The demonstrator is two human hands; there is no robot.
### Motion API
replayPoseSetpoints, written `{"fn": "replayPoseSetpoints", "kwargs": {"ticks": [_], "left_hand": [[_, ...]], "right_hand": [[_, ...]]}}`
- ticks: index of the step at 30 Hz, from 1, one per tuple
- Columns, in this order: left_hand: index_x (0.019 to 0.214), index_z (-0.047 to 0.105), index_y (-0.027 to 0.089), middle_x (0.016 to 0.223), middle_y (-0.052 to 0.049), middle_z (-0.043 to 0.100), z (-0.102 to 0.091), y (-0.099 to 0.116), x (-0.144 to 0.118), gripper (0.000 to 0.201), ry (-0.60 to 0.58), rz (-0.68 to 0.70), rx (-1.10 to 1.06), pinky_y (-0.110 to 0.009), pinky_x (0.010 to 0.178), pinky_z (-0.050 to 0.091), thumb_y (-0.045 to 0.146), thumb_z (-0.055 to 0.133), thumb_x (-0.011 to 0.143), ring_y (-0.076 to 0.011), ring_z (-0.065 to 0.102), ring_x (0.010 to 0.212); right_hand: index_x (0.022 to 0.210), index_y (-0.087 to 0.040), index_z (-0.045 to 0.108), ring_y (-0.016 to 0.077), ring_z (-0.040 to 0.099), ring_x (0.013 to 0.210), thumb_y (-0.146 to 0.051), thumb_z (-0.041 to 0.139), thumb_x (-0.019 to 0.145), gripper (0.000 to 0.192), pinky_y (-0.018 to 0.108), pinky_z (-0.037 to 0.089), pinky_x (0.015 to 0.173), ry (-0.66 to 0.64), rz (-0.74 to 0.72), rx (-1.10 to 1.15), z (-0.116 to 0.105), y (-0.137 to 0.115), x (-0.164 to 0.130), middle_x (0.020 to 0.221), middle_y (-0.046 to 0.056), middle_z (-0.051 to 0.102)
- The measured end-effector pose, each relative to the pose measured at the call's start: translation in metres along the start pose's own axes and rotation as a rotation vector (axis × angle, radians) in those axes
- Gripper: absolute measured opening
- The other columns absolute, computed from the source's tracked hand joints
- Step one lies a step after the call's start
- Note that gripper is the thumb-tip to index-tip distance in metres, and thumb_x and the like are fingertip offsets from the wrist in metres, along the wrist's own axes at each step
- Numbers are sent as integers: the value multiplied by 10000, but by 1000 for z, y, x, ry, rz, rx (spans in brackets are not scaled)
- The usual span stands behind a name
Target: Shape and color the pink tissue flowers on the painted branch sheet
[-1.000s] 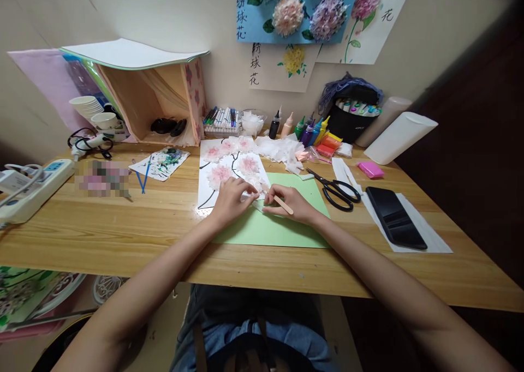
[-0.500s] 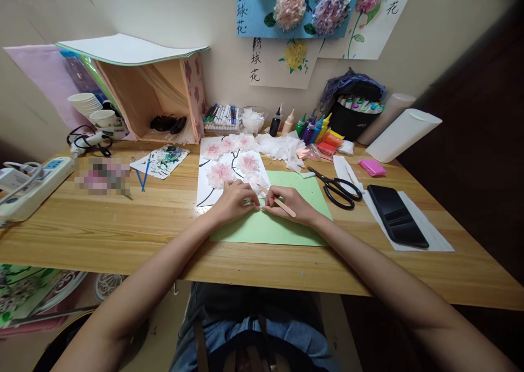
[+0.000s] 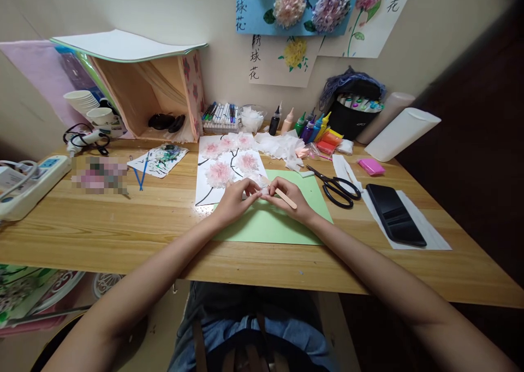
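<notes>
My left hand and my right hand meet fingertip to fingertip over a light green sheet. Between them they pinch a small piece of white tissue paper. A wooden craft stick is tucked in my right hand, its rounded end sticking out toward me. Just behind my fingers lies a white sheet with black painted stems and several pink, fluffy paper flowers. My left hand overlaps the lower right of that picture and hides part of it.
Black-handled scissors lie right of the green sheet, with a black phone on white paper beyond. Torn white tissue is heaped behind, near paint bottles and a pen rack. A power strip sits far left.
Both hands have risen slightly and moved away from me, lifting the tissue piece off the green sheet. My left fingers have straightened somewhat. The craft stick stays in my right hand.
</notes>
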State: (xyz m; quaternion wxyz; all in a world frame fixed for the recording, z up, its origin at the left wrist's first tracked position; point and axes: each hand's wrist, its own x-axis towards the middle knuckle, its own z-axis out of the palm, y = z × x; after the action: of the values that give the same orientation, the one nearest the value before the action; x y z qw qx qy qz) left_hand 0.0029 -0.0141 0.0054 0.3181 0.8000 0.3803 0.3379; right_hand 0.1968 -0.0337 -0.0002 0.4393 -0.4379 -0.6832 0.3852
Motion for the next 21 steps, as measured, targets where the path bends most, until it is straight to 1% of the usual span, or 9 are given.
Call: {"fn": "replayPoseSetpoints", "kwargs": {"ticks": [3, 6, 9, 11, 14, 17, 19, 21], "left_hand": [[971, 575, 210, 870, -20, 668, 0, -2, 0, 146, 92, -16, 171, -359, 833, 386, 330, 579, 887, -180, 596, 853], [964, 581, 213, 874, -14, 672, -4, -2, 0, 125, 123, -30, 307, -374, 849, 338, 313, 585, 889, -198, 579, 893], [928, 613, 220, 861, -13, 669, -6, -1, 1, 117, 94, -2, 354, -358, 819, 322, 326, 578, 893, -204, 559, 899], [920, 647, 238, 866, -22, 656, -5, -1, 0, 142, 46, 57, 395, -356, 805, 316, 354, 568, 896, -213, 535, 909], [961, 684, 261, 915, -54, 627, -2, -1, -2, 219, -17, 156, 525, -372, 791, 306, 396, 518, 915, -236, 496, 927], [979, 683, 240, 943, -78, 613, 2, -1, -3, 284, -36, 206, 655, -386, 785, 302, 383, 440, 947, -249, 476, 931], [965, 678, 222, 936, -83, 612, 4, -1, -4, 294, -49, 223, 699, -387, 788, 303, 353, 415, 957, -250, 472, 935], [965, 677, 212, 935, -83, 614, 4, -1, -4, 293, -64, 233, 715, -388, 794, 305, 330, 409, 959, -248, 471, 942]], "right_hand": [[731, -217, 498, 137, 491, 631, -468, 697, 762, 322, 276, 382, 597, 48, 2, -70, -1, 6, 4, 742, -4, 559], [727, -216, 496, 138, 488, 616, -469, 678, 777, 315, 274, 370, 589, 64, -9, -183, -1, 12, 8, 732, -2, 572], [724, -218, 489, 138, 481, 599, -460, 680, 774, 313, 272, 355, 577, 79, -20, -237, 0, 16, 12, 719, -4, 574], [722, -220, 484, 142, 483, 596, -456, 679, 776, 311, 274, 352, 574, 82, -33, -268, 2, 17, 13, 713, -4, 571], [723, -224, 473, 151, 497, 605, -452, 671, 785, 308, 281, 360, 580, 82, -59, -307, 4, 18, 15, 706, -2, 560], [747, -225, 479, 168, 521, 652, -443, 670, 789, 293, 293, 377, 606, 92, -88, -336, 2, 16, 15, 748, 13, 566], [769, -221, 502, 179, 529, 693, -429, 650, 810, 258, 303, 384, 633, 102, -147, -356, -2, 12, 14, 775, 28, 575], [746, -217, 523, 177, 520, 692, -411, 552, 883, 240, 313, 379, 652, 106, -250, -368, -8, 7, 9, 737, 30, 571]]}}
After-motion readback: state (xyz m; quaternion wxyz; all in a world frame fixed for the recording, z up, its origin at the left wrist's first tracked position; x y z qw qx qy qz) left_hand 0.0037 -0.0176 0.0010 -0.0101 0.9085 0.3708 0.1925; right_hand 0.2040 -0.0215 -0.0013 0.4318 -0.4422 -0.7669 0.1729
